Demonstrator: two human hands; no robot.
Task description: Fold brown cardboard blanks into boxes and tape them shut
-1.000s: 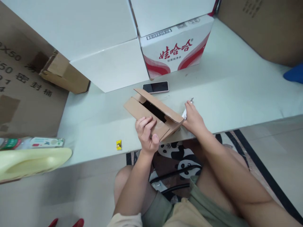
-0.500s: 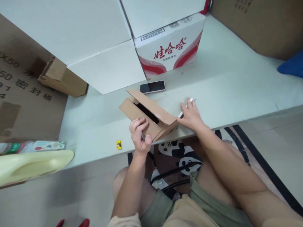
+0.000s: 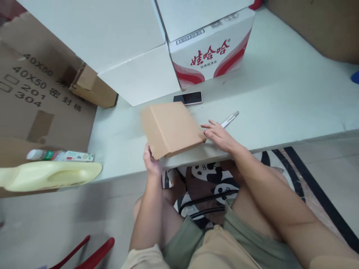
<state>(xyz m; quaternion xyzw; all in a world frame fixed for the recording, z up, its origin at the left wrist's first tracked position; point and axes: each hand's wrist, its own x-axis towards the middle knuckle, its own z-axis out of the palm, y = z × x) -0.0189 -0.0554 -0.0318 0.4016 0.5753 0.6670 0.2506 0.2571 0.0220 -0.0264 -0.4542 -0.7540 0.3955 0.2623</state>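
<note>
A small brown cardboard box (image 3: 179, 127) is tilted above the front of the pale table, one broad face turned up. My left hand (image 3: 152, 160) grips its lower left edge, with part of the fingers hidden behind the cardboard. At the box's right corner, my right hand (image 3: 218, 136) has its fingers spread and holds nothing. Just beyond that hand, a slim white and grey pen-like tool (image 3: 230, 118) lies on the table. Behind the box rests a dark-screened phone (image 3: 192, 98).
White cartons (image 3: 146, 76) and a red-and-white carton (image 3: 210, 56) stand at the back. On the left are a large brown carton (image 3: 64, 123), a bottle (image 3: 42, 154) and a pale yellow plastic object (image 3: 61, 173). The table's front edge runs above my knees.
The box has turned over, so its open slot no longer shows. My right hand has come off the pen-like tool. The view has shifted, and the yellow wrapper is out of sight.
</note>
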